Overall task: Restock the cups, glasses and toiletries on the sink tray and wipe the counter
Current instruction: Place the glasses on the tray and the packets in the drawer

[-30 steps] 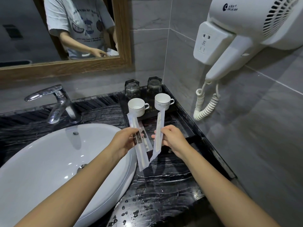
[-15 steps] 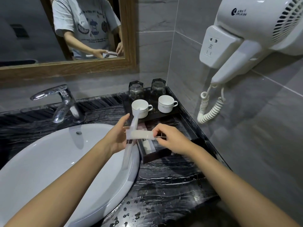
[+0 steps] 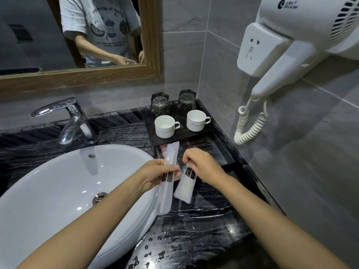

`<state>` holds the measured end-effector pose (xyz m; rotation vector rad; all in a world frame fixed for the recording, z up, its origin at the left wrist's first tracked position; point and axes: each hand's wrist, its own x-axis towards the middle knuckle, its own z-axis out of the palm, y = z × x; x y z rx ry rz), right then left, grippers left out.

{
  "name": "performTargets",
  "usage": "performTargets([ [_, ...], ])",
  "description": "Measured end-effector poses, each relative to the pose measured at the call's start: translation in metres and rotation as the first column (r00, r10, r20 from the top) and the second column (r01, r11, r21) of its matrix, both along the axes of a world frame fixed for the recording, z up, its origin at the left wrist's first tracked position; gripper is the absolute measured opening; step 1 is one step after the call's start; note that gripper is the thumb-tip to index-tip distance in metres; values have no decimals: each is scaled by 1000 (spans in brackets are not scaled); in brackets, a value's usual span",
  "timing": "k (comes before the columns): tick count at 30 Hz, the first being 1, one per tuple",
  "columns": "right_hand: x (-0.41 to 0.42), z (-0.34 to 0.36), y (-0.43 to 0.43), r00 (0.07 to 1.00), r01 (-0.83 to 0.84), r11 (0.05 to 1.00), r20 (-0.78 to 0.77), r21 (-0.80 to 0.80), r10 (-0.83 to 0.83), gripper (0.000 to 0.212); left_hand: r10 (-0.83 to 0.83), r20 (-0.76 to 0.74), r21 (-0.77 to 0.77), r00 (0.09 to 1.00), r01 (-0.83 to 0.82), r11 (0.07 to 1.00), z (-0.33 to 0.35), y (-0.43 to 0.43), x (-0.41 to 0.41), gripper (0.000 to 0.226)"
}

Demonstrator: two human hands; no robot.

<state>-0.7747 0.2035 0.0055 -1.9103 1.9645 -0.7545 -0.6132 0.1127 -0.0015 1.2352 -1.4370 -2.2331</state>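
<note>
My left hand (image 3: 155,174) grips a long clear toothbrush packet (image 3: 168,171) that stands nearly upright over the basin's right rim. My right hand (image 3: 204,166) pinches the top of a shorter white toiletry packet (image 3: 184,188), which hangs down over the counter. Both hands hover just in front of the dark sink tray (image 3: 221,150). On the tray's back half stand two white cups (image 3: 165,126) (image 3: 196,120) and, behind them, two upturned glasses (image 3: 160,103) (image 3: 187,100).
The white basin (image 3: 58,191) fills the left, with a chrome tap (image 3: 71,119) behind it. The black marble counter (image 3: 194,239) carries water drops near the front. A wall hair dryer (image 3: 287,45) with a coiled cord (image 3: 250,125) hangs at the right. A mirror (image 3: 77,35) is above.
The right hand has turned its packet from lying crosswise to hanging down, apart from the left packet. The left hand's packet has swung more upright. The view has shifted closer.
</note>
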Motion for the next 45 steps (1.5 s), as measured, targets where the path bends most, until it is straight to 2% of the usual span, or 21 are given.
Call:
performTargets([
  [2,-4,-9,2,970,236,971,63,-40,-233,16,141,33,-37,989,-140,989,-8,4,-7,20],
  [4,-7,-20,16,882,463,885,128,-57,-453,14,234,33,-59,972,-232,971,-15,7,-8,29],
  [6,-7,-36,38,853,513,858,117,-5,-509,12,225,56,-67,973,-222,973,-23,7,-7,38],
  [9,-9,-55,61,834,512,839,126,186,-537,19,198,68,-60,978,-194,979,-26,9,-6,46],
  [12,-3,-64,55,852,415,848,186,330,-489,35,209,49,-48,977,-206,977,-29,13,-14,47],
  [16,12,-74,38,822,404,838,256,366,-508,25,179,73,-103,981,-171,980,-32,20,-22,45],
  [17,13,-75,36,811,403,838,282,368,-513,24,186,76,-119,980,-177,977,-33,20,-23,39],
  [19,12,-77,32,790,389,847,343,361,-509,29,210,74,-125,975,-200,972,-33,20,-24,31],
  [21,9,-76,31,771,371,856,395,360,-500,32,218,55,-104,974,-211,972,-32,18,-24,37],
  [24,5,-65,29,745,302,891,499,339,-442,35,216,2,-83,977,-215,973,-28,14,-23,25],
  [28,-12,-38,18,623,318,881,623,351,-473,19,231,-7,-66,973,-231,971,-13,-1,-12,19],
  [30,-27,-24,5,583,319,845,614,429,-531,17,262,28,-60,965,-260,964,-6,-10,-3,12],
  [35,-44,-8,-31,503,280,714,535,642,-678,15,345,4,21,938,-345,938,0,-25,15,17],
  [39,-40,-17,-56,529,243,658,472,712,-706,5,337,-19,17,941,-337,941,-1,-34,23,17],
  [41,-38,-27,-70,558,274,642,425,716,-712,21,344,-29,27,939,-343,939,-2,-38,26,18],
  [43,-37,-36,-81,566,332,640,396,693,-723,25,338,-32,25,941,-337,941,-2,-42,28,21],
  [45,-36,-44,-88,582,373,646,375,666,-722,11,327,-38,22,944,-326,945,-3,-44,29,22],
])
